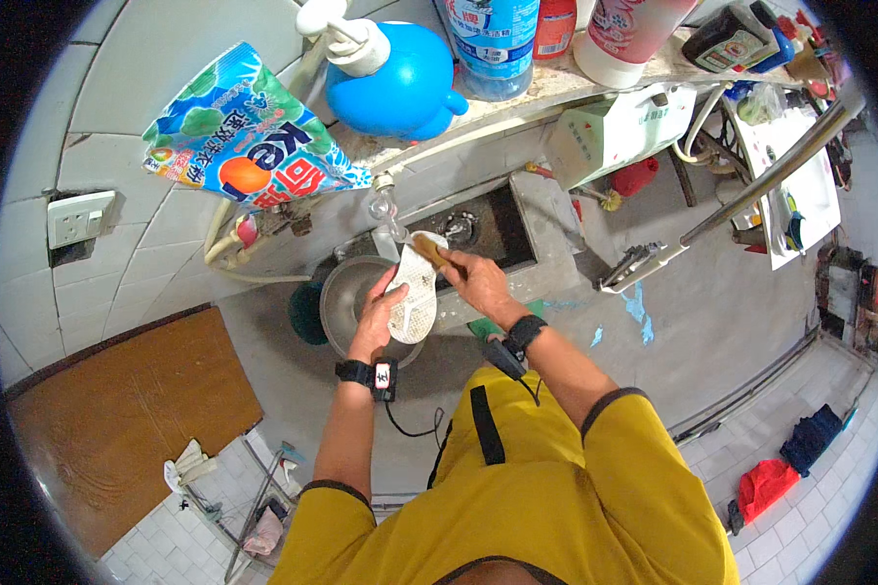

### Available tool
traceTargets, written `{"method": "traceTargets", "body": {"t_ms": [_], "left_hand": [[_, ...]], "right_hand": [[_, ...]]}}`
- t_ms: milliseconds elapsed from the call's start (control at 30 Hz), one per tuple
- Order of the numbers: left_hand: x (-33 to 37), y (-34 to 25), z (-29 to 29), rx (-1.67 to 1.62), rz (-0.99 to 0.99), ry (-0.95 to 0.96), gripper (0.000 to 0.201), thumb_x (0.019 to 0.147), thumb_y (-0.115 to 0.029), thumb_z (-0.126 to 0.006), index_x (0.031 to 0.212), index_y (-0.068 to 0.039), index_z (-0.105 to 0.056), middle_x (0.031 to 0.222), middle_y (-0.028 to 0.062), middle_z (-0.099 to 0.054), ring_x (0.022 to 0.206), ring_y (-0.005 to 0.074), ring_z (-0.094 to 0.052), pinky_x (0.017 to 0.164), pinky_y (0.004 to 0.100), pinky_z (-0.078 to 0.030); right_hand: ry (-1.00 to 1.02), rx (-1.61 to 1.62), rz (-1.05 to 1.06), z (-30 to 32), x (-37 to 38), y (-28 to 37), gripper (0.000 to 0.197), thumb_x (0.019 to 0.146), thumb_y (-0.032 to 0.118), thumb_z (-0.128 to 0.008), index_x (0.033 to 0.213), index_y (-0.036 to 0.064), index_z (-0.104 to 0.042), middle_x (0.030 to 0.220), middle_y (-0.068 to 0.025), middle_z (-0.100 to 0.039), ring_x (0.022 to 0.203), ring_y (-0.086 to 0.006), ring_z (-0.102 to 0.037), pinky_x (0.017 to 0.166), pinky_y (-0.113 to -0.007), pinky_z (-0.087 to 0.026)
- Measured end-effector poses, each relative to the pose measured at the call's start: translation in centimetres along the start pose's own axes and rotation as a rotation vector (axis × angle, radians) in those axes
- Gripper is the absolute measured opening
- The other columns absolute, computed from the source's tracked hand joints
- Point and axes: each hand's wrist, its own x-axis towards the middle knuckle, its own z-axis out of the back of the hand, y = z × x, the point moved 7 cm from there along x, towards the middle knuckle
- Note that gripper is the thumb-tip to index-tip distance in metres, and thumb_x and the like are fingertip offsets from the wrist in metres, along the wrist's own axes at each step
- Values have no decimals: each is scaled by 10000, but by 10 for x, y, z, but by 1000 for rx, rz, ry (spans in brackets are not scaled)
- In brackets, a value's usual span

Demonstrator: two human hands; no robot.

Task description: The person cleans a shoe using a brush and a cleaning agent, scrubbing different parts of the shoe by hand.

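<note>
A white slipper [415, 304] with a textured sole is held upright over a metal basin [339, 297]. My left hand [374, 317] grips the slipper by its left side, with the fingers closed on its edge. In my right hand [480, 286] is a brown scrubbing brush [426, 249], pressed against the upper end of the slipper; its bristles are hidden. Just above the slipper, clear water [384, 208] seems to run from a tap [383, 182].
A stone sink [541, 219] lies beyond my hands. On the ledge behind stand a blue pump bottle [390, 83], a detergent bag [254, 132] and several bottles. A white box [619, 132] hangs below the ledge. To the right slants a metal pole [751, 180]. A brown board [132, 409] is at left.
</note>
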Motion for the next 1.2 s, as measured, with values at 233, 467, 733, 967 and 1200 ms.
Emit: {"method": "traceTargets", "body": {"t_ms": [233,467,733,967,1200], "left_hand": [[2,-19,-8,95,-55,140,688,1029,-45,-727,1672,-33,-483,1578,128,-636,1420,237,-625,1191,363,-470],[-8,-28,3,308,-232,108,723,1000,1,-731,1674,-10,-471,1670,113,-545,1526,227,-519,1266,361,-383],[-4,-12,-4,74,-200,43,680,1039,3,-687,1681,-26,-464,1642,112,-575,1458,228,-589,1223,377,-451],[0,-7,-16,-127,-42,54,656,1091,-62,-659,1703,-66,-426,1555,119,-648,1378,265,-654,1167,419,-523],[-2,-6,-4,-197,-5,-57,638,1071,-40,-675,1675,-40,-469,1529,124,-668,1359,256,-672,1145,408,-532]], "right_hand": [[-110,232,-18,36,56,-16,455,1038,403,-737,1427,167,-742,1232,-237,-789,1142,-439,-754,991,-502,-599],[-35,381,-196,8,41,-26,483,1051,408,-722,1476,176,-722,1358,-216,-762,1255,-405,-730,1073,-470,-570],[-176,183,-19,19,2,35,439,1043,382,-701,1447,214,-734,1161,-241,-790,1060,-462,-762,935,-517,-618],[-254,102,41,22,17,28,422,1036,391,-714,1434,253,-739,1132,-227,-796,1008,-439,-775,868,-525,-631],[-149,128,-3,-9,-12,24,449,1032,390,-717,1464,265,-727,1149,-212,-804,1012,-432,-781,886,-531,-625]]}}
